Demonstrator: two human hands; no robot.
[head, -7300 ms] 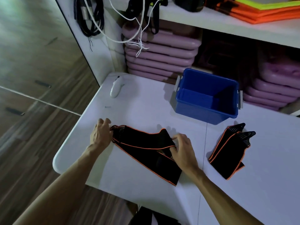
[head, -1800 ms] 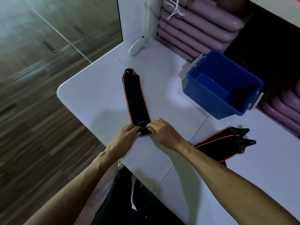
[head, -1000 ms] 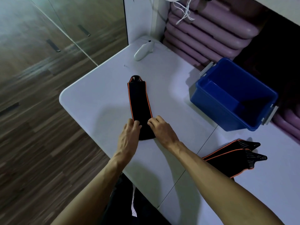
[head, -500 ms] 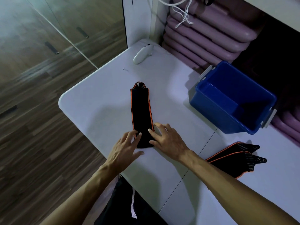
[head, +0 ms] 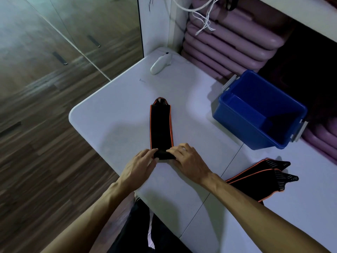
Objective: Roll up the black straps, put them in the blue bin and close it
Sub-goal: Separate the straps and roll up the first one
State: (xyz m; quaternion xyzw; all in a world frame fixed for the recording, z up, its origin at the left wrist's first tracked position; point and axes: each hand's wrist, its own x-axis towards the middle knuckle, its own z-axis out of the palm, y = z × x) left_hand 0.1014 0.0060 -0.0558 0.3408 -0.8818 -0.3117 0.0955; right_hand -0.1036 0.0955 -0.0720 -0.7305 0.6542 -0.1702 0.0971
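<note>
A black strap with orange edges (head: 160,126) lies stretched away from me on the white table (head: 113,114). Its near end is curled into a small roll. My left hand (head: 140,166) pinches the roll's left side and my right hand (head: 187,160) pinches its right side. More black straps (head: 262,178) lie flat to the right, partly behind my right forearm. The blue bin (head: 259,110) stands open at the right with nothing visible inside. No lid is in view.
A white handheld device (head: 160,63) lies at the table's far corner. A tiny staple-like piece (head: 142,80) sits near it. Stacked purple mats (head: 229,42) and hanging white cords (head: 204,17) fill the shelf behind. The table edge drops to a wood floor on the left.
Half a second ago my fingers lay spread flat on the strap's near end; now both hands are closed on a small roll there. The flat part looks slightly shorter.
</note>
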